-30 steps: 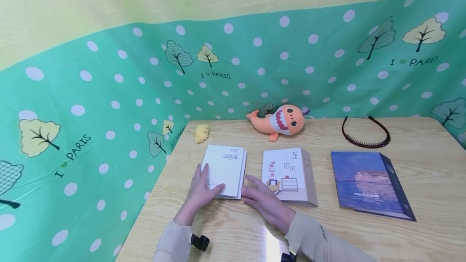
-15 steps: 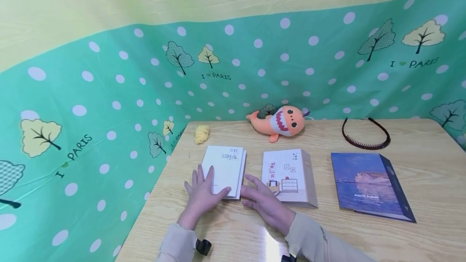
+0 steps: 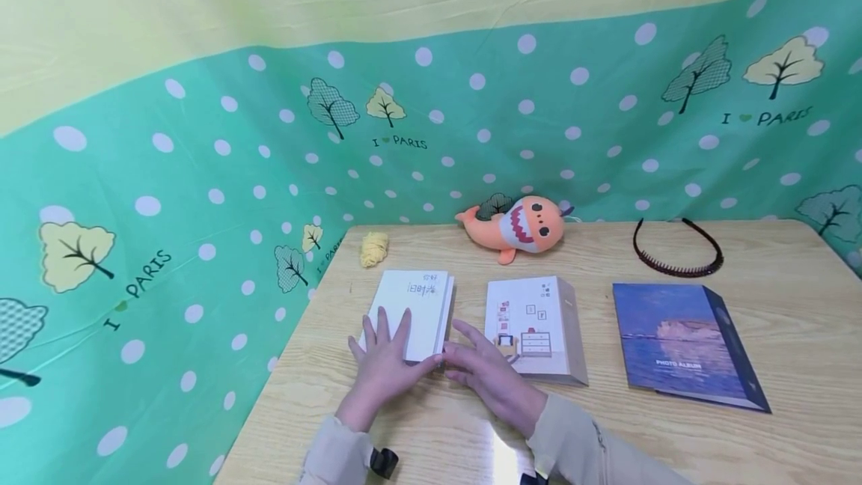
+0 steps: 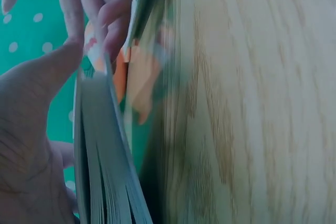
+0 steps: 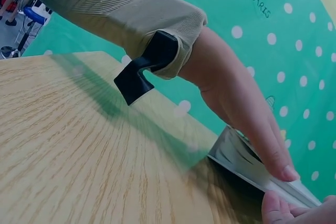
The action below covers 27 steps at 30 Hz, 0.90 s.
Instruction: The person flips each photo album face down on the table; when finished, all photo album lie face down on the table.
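A thick white book [image 3: 423, 298] with handwriting-like lettering lies closed on the left part of the table. My left hand [image 3: 387, 365] rests across its lower cover with the fingers spread, the thumb reaching to the lower right corner. At that corner my right hand [image 3: 488, 373] pinches the book's edge between bent fingertips. The left wrist view shows the page block [image 4: 102, 145] between two covers, its pages slightly fanned, with the right fingers [image 4: 118, 11] at the far end. Seen from the right wrist, the fingertips of the two hands come close together.
Right of the book lie a white album [image 3: 528, 320] with a room drawing and a blue photo album [image 3: 673, 335]. Behind are a yellow yarn bundle [image 3: 373, 249], an orange plush shark [image 3: 512, 227] and a brown toothed headband [image 3: 680, 268]. A green dotted cloth [image 3: 202, 193] borders the table.
My left hand has slid to the right over the book's cover, and its thumb now meets the lower right corner by the right fingers. The right hand stays almost still.
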Each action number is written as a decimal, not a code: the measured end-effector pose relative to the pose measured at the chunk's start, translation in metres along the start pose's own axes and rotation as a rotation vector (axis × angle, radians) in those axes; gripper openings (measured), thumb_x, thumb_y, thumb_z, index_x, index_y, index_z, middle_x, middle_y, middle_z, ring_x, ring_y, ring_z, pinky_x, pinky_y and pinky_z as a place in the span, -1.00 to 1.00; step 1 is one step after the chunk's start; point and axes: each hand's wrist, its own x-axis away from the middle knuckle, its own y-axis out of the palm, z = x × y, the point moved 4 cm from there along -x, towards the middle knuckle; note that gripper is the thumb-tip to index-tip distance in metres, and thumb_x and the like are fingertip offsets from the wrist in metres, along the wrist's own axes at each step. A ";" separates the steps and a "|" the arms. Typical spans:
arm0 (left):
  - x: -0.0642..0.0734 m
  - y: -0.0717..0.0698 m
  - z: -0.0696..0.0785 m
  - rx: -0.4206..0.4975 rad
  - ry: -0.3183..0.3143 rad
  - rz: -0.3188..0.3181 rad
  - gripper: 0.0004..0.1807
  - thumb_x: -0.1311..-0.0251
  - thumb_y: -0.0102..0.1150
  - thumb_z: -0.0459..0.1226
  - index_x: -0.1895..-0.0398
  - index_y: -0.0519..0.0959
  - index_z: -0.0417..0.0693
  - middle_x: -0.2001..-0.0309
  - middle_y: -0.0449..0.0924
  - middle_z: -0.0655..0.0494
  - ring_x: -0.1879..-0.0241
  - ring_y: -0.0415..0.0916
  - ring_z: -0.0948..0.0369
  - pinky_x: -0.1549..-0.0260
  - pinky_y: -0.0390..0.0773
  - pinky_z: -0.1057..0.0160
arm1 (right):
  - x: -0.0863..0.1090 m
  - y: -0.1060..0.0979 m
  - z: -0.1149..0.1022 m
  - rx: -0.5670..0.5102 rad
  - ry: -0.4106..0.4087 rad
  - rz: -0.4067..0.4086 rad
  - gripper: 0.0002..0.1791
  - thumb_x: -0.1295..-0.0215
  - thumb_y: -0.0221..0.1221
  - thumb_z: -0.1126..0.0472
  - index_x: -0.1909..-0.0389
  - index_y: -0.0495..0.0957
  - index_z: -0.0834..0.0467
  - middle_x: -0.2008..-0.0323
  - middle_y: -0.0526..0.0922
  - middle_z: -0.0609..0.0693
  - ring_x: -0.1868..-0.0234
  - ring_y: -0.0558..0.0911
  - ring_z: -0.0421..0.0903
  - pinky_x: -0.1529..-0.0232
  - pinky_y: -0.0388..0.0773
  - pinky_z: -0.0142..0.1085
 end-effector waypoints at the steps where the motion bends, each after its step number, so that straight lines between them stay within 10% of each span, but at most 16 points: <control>1: 0.000 0.000 0.002 0.001 -0.001 -0.003 0.28 0.19 -0.13 0.63 -0.55 0.04 0.09 -0.50 -0.32 -0.38 -0.42 -0.46 -0.37 -0.19 -0.38 -0.54 | 0.000 0.001 -0.001 0.002 -0.003 -0.003 -0.14 -0.34 0.15 0.23 -0.53 -0.12 0.20 -0.16 0.47 0.34 -0.10 0.55 0.09 -0.26 0.35 0.03; 27: -0.001 -0.003 0.014 0.062 0.003 0.016 0.36 0.27 -0.07 0.64 -0.55 0.04 0.01 -0.49 -0.25 -0.38 -0.42 -0.36 -0.39 -0.18 -0.26 -0.55 | 0.009 0.008 -0.017 0.040 -0.071 -0.010 -0.13 -0.28 0.14 0.29 -0.52 -0.12 0.17 -0.34 0.27 0.38 -0.25 0.42 0.21 -0.24 0.37 0.00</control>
